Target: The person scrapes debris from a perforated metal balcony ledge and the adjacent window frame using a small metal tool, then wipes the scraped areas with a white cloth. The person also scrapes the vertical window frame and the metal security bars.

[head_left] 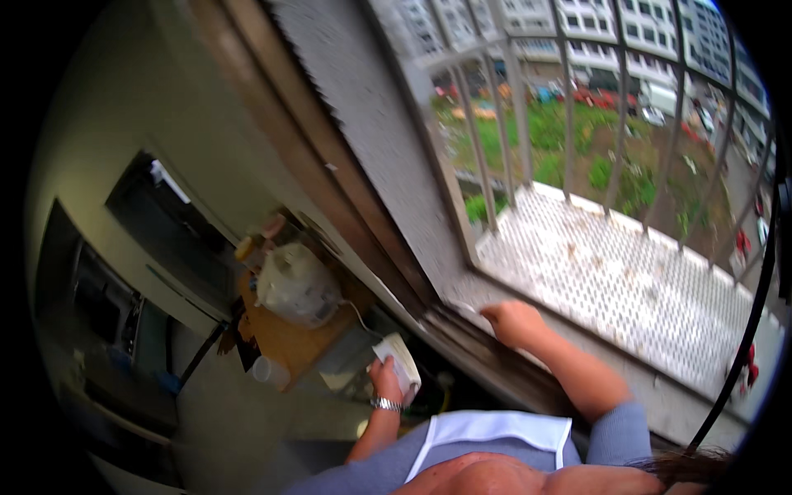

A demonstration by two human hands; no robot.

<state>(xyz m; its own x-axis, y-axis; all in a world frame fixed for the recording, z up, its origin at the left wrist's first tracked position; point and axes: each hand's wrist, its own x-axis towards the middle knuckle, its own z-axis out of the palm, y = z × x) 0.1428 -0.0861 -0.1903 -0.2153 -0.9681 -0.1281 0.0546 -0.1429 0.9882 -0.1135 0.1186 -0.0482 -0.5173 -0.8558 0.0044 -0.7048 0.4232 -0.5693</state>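
Note:
At the open window, my right hand [513,323] is closed above the window track [462,334], its forearm reaching across the sill. A small whitish piece [464,307] shows just left of its fingers, against the track's end; it is too blurred to name. Lower and to the left, my left hand [386,381] grips a white, flat, box-like pack [404,361] from its near side, with the fingers over its face. A metal-band watch [385,404] sits on that wrist.
Outside the frame, a metal cage with bars [569,115] and a perforated white floor [610,264] juts out. Indoors, a wooden table [318,351] bears a stuffed whitish plastic bag [297,285] and a white cup [268,373]. A black cable [747,330] hangs at the right.

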